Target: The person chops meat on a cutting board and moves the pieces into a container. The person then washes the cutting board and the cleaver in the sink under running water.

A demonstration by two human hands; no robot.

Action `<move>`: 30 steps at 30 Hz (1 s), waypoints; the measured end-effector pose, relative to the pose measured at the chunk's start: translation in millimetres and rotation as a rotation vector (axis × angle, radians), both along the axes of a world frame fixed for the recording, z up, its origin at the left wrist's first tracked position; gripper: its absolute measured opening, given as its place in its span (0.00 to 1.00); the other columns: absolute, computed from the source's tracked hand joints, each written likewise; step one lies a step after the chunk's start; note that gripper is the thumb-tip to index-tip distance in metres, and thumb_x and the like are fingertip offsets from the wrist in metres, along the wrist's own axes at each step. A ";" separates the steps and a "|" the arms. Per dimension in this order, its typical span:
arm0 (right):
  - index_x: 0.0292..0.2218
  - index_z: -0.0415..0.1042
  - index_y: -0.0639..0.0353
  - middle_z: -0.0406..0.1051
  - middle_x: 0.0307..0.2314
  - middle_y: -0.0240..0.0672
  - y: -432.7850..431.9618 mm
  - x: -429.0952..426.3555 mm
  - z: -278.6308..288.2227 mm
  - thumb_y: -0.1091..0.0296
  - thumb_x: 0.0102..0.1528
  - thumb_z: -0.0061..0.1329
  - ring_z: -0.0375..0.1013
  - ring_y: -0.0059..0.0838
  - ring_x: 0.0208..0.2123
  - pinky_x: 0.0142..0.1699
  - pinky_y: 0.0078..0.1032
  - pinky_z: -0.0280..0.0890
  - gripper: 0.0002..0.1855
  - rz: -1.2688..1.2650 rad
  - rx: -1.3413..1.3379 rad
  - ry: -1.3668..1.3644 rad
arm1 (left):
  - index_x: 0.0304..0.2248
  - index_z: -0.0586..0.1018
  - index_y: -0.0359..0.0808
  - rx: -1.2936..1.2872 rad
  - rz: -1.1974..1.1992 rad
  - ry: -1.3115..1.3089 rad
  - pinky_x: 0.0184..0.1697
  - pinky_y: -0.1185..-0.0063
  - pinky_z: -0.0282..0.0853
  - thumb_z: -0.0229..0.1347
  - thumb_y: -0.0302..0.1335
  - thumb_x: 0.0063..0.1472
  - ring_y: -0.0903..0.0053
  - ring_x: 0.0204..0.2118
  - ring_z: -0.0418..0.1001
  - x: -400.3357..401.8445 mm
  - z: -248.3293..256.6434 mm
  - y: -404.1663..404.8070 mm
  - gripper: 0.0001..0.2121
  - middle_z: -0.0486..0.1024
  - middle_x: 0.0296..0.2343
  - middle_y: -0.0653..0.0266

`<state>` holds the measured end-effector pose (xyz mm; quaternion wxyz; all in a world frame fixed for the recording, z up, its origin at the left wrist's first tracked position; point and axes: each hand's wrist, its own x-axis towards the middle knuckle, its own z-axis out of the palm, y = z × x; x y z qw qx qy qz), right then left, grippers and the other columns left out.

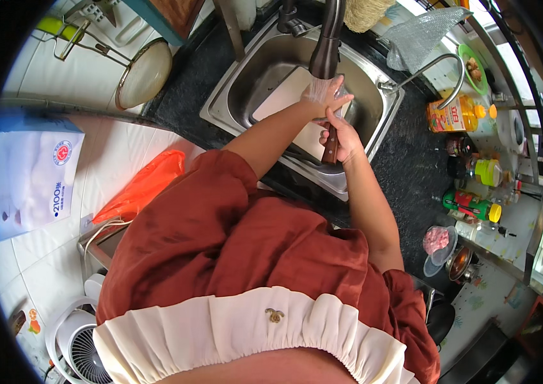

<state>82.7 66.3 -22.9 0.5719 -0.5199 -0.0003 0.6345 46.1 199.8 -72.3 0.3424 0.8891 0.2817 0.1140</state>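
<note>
Over the stainless steel sink [364, 126], water runs from the dark pull-down faucet [325, 53] onto my left hand [331, 98]. That hand is spread against the blade of a knife, which it partly hides. My right hand [345, 137] grips the knife's brown wooden handle [331, 146], just below and to the right of my left hand. A pale cutting board [278, 96] lies in the basin beneath both hands. Part of the knife blade shows between my hands, wet and blurred by the water.
A thin curved metal tap [456, 62] rises at the sink's right corner. Bottles, including a yellow detergent bottle [453, 114], line the black counter [403, 158] on the right, with pink meat in a plastic container [450, 245] beyond. A mesh strainer [145, 74] hangs at the left.
</note>
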 end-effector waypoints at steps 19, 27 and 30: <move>0.32 0.70 0.57 0.72 0.29 0.38 102.8 13.0 -85.9 0.66 0.54 0.40 0.71 0.37 0.33 0.43 0.35 0.66 0.08 -0.300 0.253 0.433 | 0.29 0.76 0.33 -0.558 -0.040 -0.089 0.36 0.73 0.65 0.46 0.41 0.55 0.68 0.30 0.73 -71.8 44.3 30.3 0.18 0.76 0.27 0.56; 0.34 0.67 0.62 0.69 0.34 0.40 100.0 -11.8 -23.7 0.67 0.58 0.28 0.69 0.35 0.37 0.44 0.38 0.65 0.14 -0.473 0.097 0.428 | 0.28 0.76 0.34 -0.132 0.202 -0.223 0.34 0.69 0.66 0.47 0.45 0.55 0.58 0.29 0.72 -57.2 33.6 8.6 0.20 0.75 0.26 0.52; 0.32 0.66 0.63 0.69 0.30 0.40 90.1 -3.6 -7.8 0.70 0.57 0.30 0.69 0.33 0.34 0.42 0.35 0.65 0.12 -0.563 -0.086 0.438 | 0.27 0.77 0.34 -0.210 0.067 -0.301 0.35 0.68 0.65 0.46 0.46 0.56 0.57 0.30 0.72 -57.1 41.2 9.4 0.21 0.75 0.26 0.54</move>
